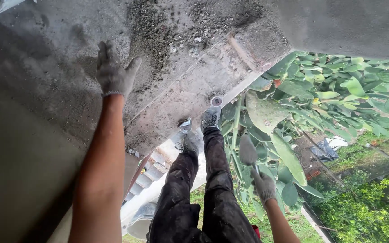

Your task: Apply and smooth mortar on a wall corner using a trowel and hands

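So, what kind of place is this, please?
Probably an outdoor building site, high up. The gloved left hand presses on a rough grey plastered wall, the right hand holds a trowel, and cactus plants grow far below.

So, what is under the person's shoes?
Under the shoes is a rough concrete ledge strewn with grit; its edge drops to cactus pads and grass. The spot beneath the soles is covered.

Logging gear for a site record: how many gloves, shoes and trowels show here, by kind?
Gloves: 2, one on the left hand pressed on the grey wall, one on the right hand.
Shoes: 2, left shoe, right shoe.
Trowels: 1, the trowel in the right hand.
Total: 5
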